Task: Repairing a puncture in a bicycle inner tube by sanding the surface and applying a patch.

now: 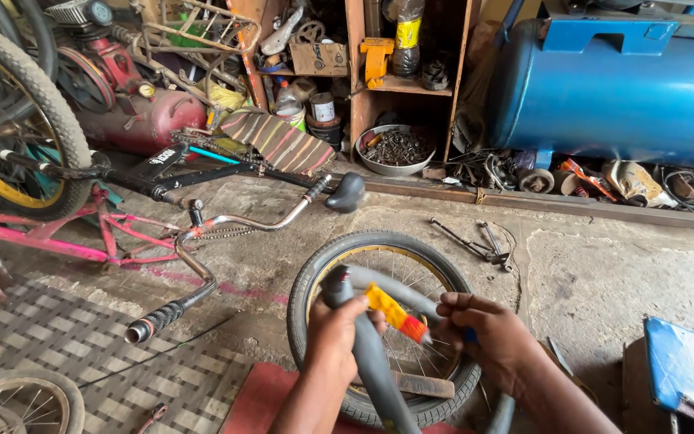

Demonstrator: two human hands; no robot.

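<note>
- The left hand (332,337) has its fingers wrapped tight around a folded grey inner tube (371,354), which it holds up just above a small bicycle wheel (315,273) lying on the floor.
- The right hand (487,329) has its fingers pinched on a yellow and red tube of glue (393,312); the nozzle end touches the inner tube beside the left thumb. The part inside the fist is hidden, apart from a bit of blue showing.
- The inner tube runs down out of the bottom edge, so its full length cannot be seen; both forearms are cut off there too.
- The wheel rests partly on a red mat (259,402), its near rim hidden by the arms.
- The concrete floor (604,273) is cracked and dusty, with hand tools (483,241) lying on it.
- A pink bicycle frame (58,237) lies to the left; a blue tank (612,88) and cluttered wooden shelves (403,84) stand behind.
</note>
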